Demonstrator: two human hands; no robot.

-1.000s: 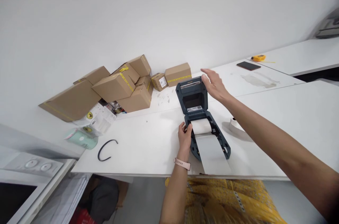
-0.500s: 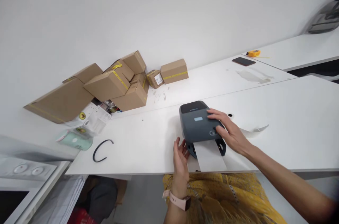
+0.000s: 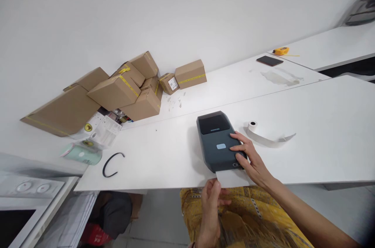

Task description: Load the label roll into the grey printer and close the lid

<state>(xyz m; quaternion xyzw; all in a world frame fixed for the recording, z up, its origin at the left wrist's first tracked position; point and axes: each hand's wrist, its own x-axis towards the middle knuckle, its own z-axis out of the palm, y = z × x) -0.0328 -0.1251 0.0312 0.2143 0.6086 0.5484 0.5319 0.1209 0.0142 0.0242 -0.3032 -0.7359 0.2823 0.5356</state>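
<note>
A dark blue-grey label printer sits near the table's front edge, its lid down. A strip of white paper sticks out of its front and reaches the edge. My right hand lies on the lid's right front part, fingers spread. At the paper's left corner is my left hand, loosely curled with fingers apart below the paper; whether it touches the paper is hard to see. Right of the printer lies a small paper roll with a long unrolled tail.
Cardboard boxes are piled at the back left, with a small labelled box beside them. A black headband and a green pack lie at left. A phone and a yellow tape measure rest at the back right.
The printer's lid has come down at the front, under my right hand. My left hand has moved from the printer's left side down to the paper's corner.
</note>
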